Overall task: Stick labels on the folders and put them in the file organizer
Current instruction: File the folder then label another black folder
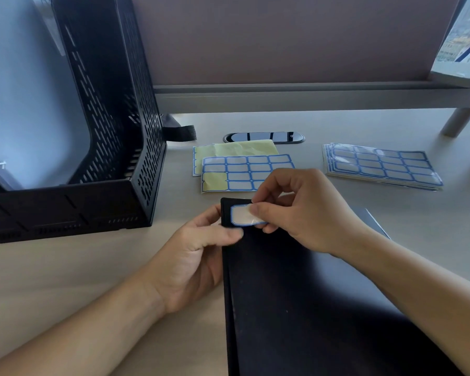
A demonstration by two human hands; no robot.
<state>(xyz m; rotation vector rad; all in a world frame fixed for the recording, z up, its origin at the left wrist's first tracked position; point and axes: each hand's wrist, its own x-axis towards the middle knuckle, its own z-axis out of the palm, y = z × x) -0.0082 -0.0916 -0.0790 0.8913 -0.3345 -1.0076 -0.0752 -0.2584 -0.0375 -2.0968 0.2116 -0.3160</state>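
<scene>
"Black folder (296,294), is that the nearest thing?"

"Yes. It lies flat on the pale desk (65,267) and reaches from the near edge up to both hands."

"What is the left hand doing?"

"The left hand (198,256) grips the folder's left edge close to the far corner, with the thumb on top and the fingers curled under."

"And the right hand?"

"The right hand (296,213) comes in from the right and pinches a white label (242,214) with a blue border between thumb and forefinger. The label sits over the folder's far left corner, just beyond the left thumb. Its left part lies on the cover and the end at the fingers curls up a little."

"What lies past the hands?"

"Just beyond the right hand's knuckles is a sheet of labels (244,169), one near corner bare down to the yellow backing. Behind it is a backing sheet (242,148), almost all yellow. Further right, well apart from the right hand, is a stack of sheets (383,166)."

"Where is the file organizer?"

"The black perforated file organizer (106,131) stands left of the left hand and further off. Something pale blue stands inside it."

"And farthest away?"

"There is a dark oval cable cover (263,137) set in the desk, then a grey shelf (309,96) on a leg."
</scene>
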